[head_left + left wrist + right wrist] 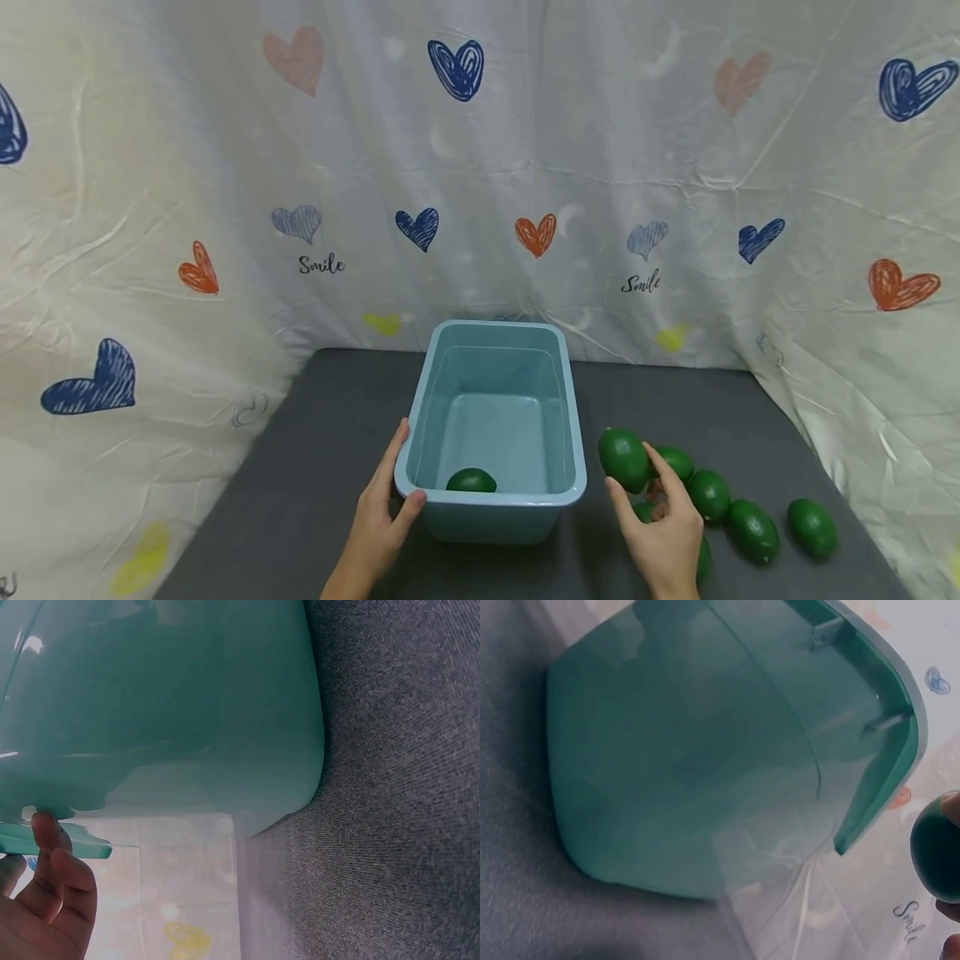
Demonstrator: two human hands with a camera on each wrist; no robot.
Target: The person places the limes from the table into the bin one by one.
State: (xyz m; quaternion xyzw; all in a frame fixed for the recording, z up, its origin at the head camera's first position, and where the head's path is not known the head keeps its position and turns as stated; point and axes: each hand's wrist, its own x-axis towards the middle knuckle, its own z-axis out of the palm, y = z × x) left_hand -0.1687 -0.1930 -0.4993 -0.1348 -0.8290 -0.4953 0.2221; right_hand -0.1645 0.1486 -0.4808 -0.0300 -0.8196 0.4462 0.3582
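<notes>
A light blue plastic bin (491,500) stands on the dark table, with one green lime (471,480) lying inside at its near end. My left hand (382,508) holds the bin's near left corner, thumb at the rim and fingers along the outer side. In the left wrist view, the fingers (75,889) show by the rim. Right of the bin, my right hand (660,525) pinches another lime (624,460) between thumb and fingers. The right wrist view catches only part of this held lime (937,851), at its right edge, beside the bin's outer wall (675,765).
Several more limes lie around and beyond the right hand, among them one lime (752,531) and a separate lime (812,528) farther right. A white curtain (480,167) printed with hearts hangs behind and beside the dark table (300,492).
</notes>
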